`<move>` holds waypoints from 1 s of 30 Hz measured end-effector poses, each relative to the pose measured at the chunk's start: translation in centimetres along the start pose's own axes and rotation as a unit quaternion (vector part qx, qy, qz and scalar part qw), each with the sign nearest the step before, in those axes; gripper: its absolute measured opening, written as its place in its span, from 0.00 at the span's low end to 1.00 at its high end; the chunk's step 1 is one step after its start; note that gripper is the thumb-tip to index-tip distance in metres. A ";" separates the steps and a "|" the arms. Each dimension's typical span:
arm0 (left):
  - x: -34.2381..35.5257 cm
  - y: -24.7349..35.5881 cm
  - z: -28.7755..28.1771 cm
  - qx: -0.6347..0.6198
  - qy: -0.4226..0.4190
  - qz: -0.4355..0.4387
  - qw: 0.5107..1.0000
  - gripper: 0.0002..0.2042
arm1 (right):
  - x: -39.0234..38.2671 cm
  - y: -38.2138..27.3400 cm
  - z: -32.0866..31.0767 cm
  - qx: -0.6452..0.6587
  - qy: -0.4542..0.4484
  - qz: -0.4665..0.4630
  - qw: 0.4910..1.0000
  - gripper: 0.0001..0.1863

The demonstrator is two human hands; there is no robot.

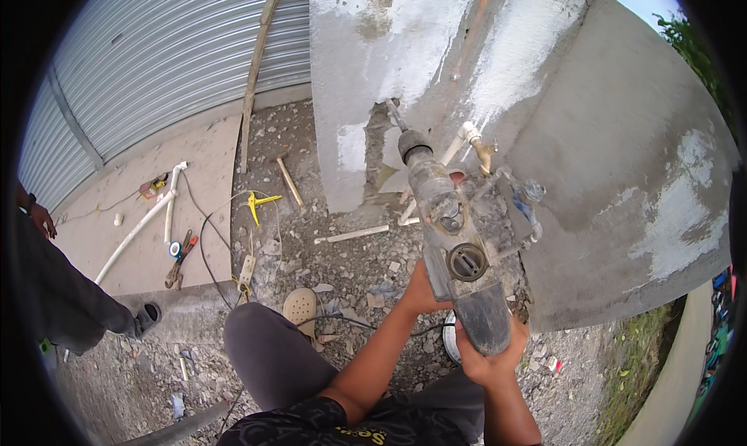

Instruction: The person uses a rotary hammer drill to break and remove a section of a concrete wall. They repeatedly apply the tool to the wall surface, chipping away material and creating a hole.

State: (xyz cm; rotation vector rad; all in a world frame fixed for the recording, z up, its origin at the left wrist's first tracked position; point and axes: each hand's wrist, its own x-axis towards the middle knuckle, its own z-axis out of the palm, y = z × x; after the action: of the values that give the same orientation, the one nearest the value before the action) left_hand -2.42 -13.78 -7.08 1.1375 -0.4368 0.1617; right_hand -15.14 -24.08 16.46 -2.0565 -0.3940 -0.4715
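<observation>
I hold a dusty rotary hammer drill (450,232), pointed away from me at a plastered wall (424,41). Its bit (396,115) reaches the upper end of a rough broken-out groove (375,154); whether the tip touches cannot be made out. My right hand (496,356) is wrapped round the rear handle. Below the body's left side, my left hand (424,290) is closed on the drill, its fingers partly hidden. Just right of the chuck, a brass tap (485,158) sits on a white pipe elbow (469,131).
A water meter (532,189) with piping stands right of the drill. Rubble, a loose pipe (352,234), a hammer (290,181) and a power cord (342,317) lie on the ground. Left is a board (148,247) with pipes and pliers (177,265). Another person (78,290) stands far left.
</observation>
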 end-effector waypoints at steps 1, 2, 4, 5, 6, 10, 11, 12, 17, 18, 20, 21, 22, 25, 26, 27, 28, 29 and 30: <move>-0.2 -0.5 -0.1 -0.008 0.001 -0.009 1.000 0.57 | 0.1 0.0 -0.1 0.000 0.000 0.003 1.000 0.11; -0.3 -1.0 -0.3 0.002 0.010 -0.005 1.000 0.57 | 0.2 0.1 -0.1 0.011 -0.002 -0.005 1.000 0.11; -0.4 -1.7 -0.9 0.011 0.026 -0.018 0.999 0.56 | 0.6 0.7 0.2 0.027 -0.001 -0.008 1.000 0.12; -0.5 -1.9 -1.1 0.010 0.034 -0.028 0.999 0.55 | 0.8 1.1 0.3 0.028 -0.012 -0.016 0.999 0.13; -0.3 -2.0 -1.7 0.000 0.042 -0.042 0.998 0.54 | 1.0 1.6 0.7 0.030 -0.019 -0.021 0.999 0.15; -0.1 -2.0 -5.3 -0.145 0.059 -0.267 0.951 0.44 | 1.2 4.2 3.5 0.030 0.004 -0.073 0.997 0.21; 0.0 -2.2 -6.0 -0.134 0.069 -0.246 0.957 0.43 | 1.1 5.0 4.2 0.017 0.014 -0.092 0.996 0.25; 0.0 -2.4 -6.7 -0.150 0.076 -0.254 0.952 0.42 | 0.6 5.7 4.7 0.008 0.015 -0.080 0.997 0.25; -0.1 -3.6 -8.5 -0.180 0.076 -0.259 0.946 0.37 | -1.3 9.5 6.2 -0.012 -0.009 -0.039 0.999 0.25; -0.2 -3.6 -8.8 -0.186 0.077 -0.261 0.944 0.36 | -1.5 10.0 6.3 -0.001 -0.009 -0.038 0.999 0.24; -0.3 -3.6 -9.3 -0.204 0.076 -0.265 0.939 0.34 | -1.5 10.6 6.4 0.014 -0.001 -0.026 1.000 0.24; -0.2 -3.7 -9.6 -0.217 0.073 -0.265 0.937 0.33 | -1.4 10.8 6.6 0.014 0.000 -0.032 0.999 0.24; 0.0 -3.9 -9.8 -0.216 0.069 -0.261 0.938 0.32 | -1.3 10.8 6.7 0.013 0.001 -0.033 0.999 0.25; 0.6 -4.8 -9.8 -0.150 0.056 -0.224 0.961 0.31 | -0.8 10.5 6.7 0.014 -0.004 -0.028 0.999 0.25; 0.9 -5.0 -9.6 -0.101 0.054 -0.196 0.974 0.32 | -0.8 10.4 6.7 0.011 -0.018 -0.013 1.000 0.25; 1.2 -5.1 -9.4 -0.052 0.053 -0.168 0.983 0.33 | -0.6 10.4 6.5 0.019 -0.006 -0.028 0.999 0.25; 0.9 -4.9 -9.2 -0.004 0.055 -0.146 0.988 0.33 | -0.7 10.4 6.4 0.022 -0.008 -0.021 1.000 0.24; 1.0 -4.7 -8.9 0.042 0.054 -0.121 0.990 0.34 | -0.7 10.6 6.2 0.020 -0.010 -0.021 1.000 0.24; 1.1 -4.2 -8.7 0.006 0.055 -0.159 0.986 0.35 | -0.7 10.9 6.2 0.038 0.002 -0.011 0.999 0.24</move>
State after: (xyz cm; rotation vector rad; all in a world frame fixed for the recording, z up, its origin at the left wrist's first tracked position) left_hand 2.19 -7.78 -13.14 1.1886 -0.1527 -0.0532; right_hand -9.74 -24.13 5.08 -1.9793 -0.4256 -0.4677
